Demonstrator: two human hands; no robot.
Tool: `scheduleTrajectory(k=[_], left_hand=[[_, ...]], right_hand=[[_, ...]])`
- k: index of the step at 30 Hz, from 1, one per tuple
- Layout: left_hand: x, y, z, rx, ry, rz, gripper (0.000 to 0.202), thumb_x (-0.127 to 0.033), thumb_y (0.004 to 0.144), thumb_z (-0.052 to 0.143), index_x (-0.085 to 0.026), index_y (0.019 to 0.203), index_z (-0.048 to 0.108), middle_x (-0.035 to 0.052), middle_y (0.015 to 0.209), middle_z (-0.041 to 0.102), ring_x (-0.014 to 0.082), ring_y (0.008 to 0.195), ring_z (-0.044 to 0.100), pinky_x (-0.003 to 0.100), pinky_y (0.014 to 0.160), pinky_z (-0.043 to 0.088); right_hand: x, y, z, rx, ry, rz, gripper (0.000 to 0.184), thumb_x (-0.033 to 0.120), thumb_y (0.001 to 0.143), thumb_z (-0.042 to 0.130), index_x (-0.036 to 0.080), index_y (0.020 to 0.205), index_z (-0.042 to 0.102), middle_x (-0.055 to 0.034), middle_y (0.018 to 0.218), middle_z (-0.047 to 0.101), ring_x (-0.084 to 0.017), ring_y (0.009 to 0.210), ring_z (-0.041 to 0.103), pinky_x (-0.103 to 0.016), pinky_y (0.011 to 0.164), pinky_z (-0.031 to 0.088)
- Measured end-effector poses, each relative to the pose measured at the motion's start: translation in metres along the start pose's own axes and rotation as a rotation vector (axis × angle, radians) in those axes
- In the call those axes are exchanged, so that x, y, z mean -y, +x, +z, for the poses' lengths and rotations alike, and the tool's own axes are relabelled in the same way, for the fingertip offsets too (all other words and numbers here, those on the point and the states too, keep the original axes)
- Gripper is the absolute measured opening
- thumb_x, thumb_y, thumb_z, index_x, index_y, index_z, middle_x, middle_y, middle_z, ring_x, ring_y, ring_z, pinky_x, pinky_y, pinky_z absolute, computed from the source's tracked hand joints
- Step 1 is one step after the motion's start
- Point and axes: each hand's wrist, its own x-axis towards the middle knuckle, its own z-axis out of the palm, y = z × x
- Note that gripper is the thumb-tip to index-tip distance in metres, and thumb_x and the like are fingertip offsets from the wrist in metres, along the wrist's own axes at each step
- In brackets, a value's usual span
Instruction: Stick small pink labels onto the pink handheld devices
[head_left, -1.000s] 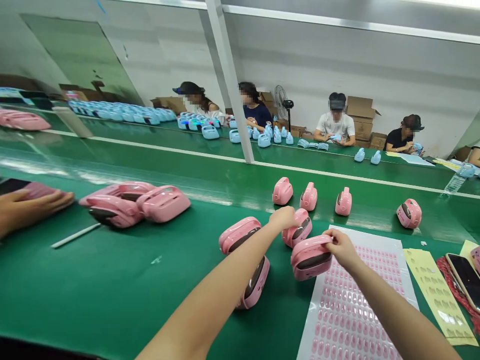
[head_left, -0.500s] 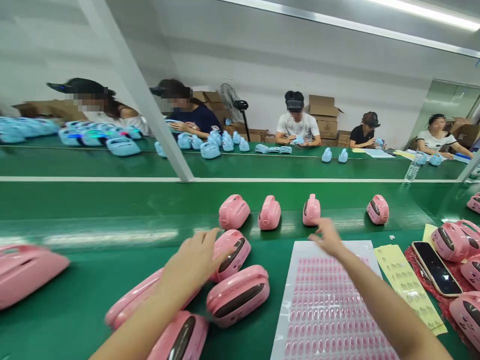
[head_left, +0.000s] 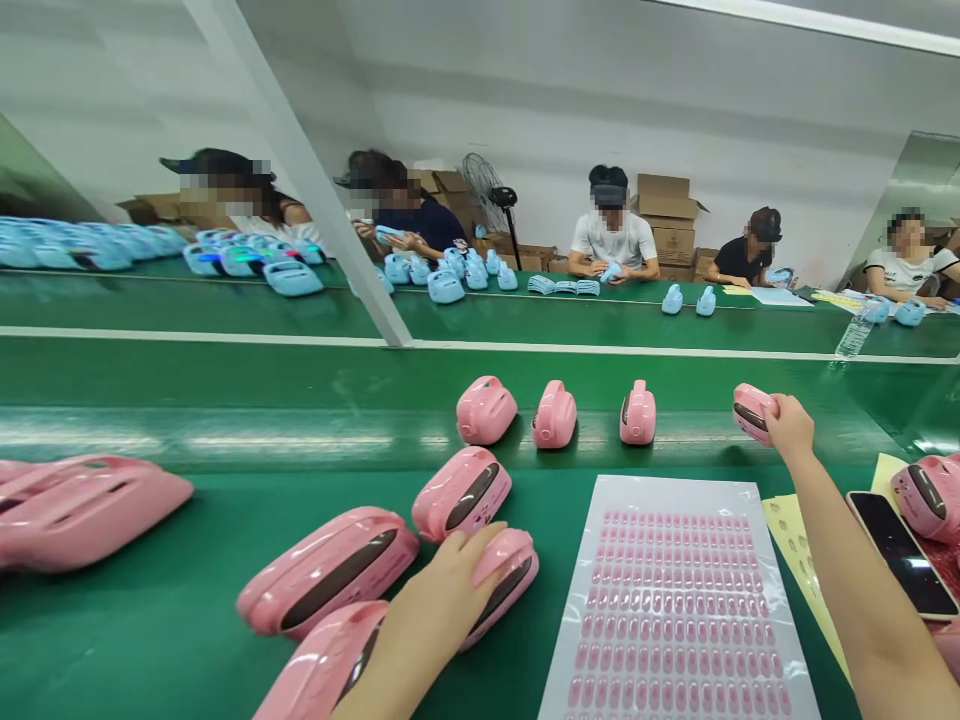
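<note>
My right hand [head_left: 791, 428] grips a pink plastic casing [head_left: 751, 412] by its right end, slightly above the green surface. My left hand [head_left: 450, 590] is closed over another pink casing [head_left: 517, 568] that has a dark window strip; the hand covers its left part. Close by lie a pink casing with a small printed face [head_left: 463, 492], a longer one [head_left: 330, 572] and one partly behind my left wrist [head_left: 319, 665]. Between my arms is a white sheet [head_left: 675, 495] bearing rows of small pink oval stickers.
Three pink casings stand along the belt [head_left: 592, 390], one of them upright [head_left: 638, 412]. More pink casings [head_left: 97, 510] are at left. A phone [head_left: 904, 555] and yellow sticker sheets [head_left: 799, 560] lie at right. Several co-workers sit across, with blue casings [head_left: 446, 285]. A slanted post [head_left: 300, 170] rises at left.
My right hand has moved right and taken hold of the rightmost casing on the belt. My left hand has come down and nearer, from the farther casing onto the nearer one. The view has shifted.
</note>
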Motion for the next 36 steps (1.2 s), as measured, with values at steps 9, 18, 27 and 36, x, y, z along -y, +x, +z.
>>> scheduleTrajectory(k=[9,18,27,36], left_hand=[[-0.03,-0.003,-0.019,0.056,0.06,-0.102,0.039,-0.031,0.085,0.039,-0.011,0.114,0.055,0.0169,0.105,0.064,0.0322,0.093,0.063,0.039,0.073,0.049],[-0.047,-0.111,0.056,-0.237,-0.062,0.506,0.041,-0.033,0.085,0.047,-0.02,0.124,0.048,0.0092,0.119,0.062,0.0263,0.115,0.052,0.034,0.089,0.046],[-0.062,-0.128,0.086,-0.186,-0.012,0.742,0.048,-0.054,0.079,0.049,-0.029,0.12,0.056,0.0024,0.121,0.062,0.0247,0.105,0.059,0.035,0.084,0.047],[-0.073,-0.125,0.082,-0.014,-0.027,0.579,0.05,-0.048,0.085,0.045,-0.033,0.133,0.042,0.002,0.13,0.055,0.0282,0.112,0.055,0.041,0.087,0.043]], right_hand=[[0.132,-0.092,0.057,0.412,0.183,-0.409,0.008,0.027,0.071,0.061,0.022,0.076,0.063,0.0016,0.071,0.063,-0.015,0.065,0.054,-0.023,0.058,0.035],[0.177,-0.143,0.124,0.599,0.251,-0.505,0.01,0.02,0.07,0.069,0.021,0.078,0.062,0.0005,0.076,0.061,-0.016,0.073,0.057,-0.026,0.066,0.041],[0.143,-0.067,0.111,0.41,0.336,-0.291,0.03,0.031,0.088,0.053,0.016,0.114,0.053,-0.0075,0.115,0.056,-0.02,0.096,0.058,-0.04,0.08,0.05],[0.113,-0.039,0.097,0.185,0.408,-0.05,0.019,0.03,0.083,0.057,0.013,0.091,0.06,-0.0046,0.094,0.06,-0.017,0.083,0.058,-0.033,0.073,0.048]])
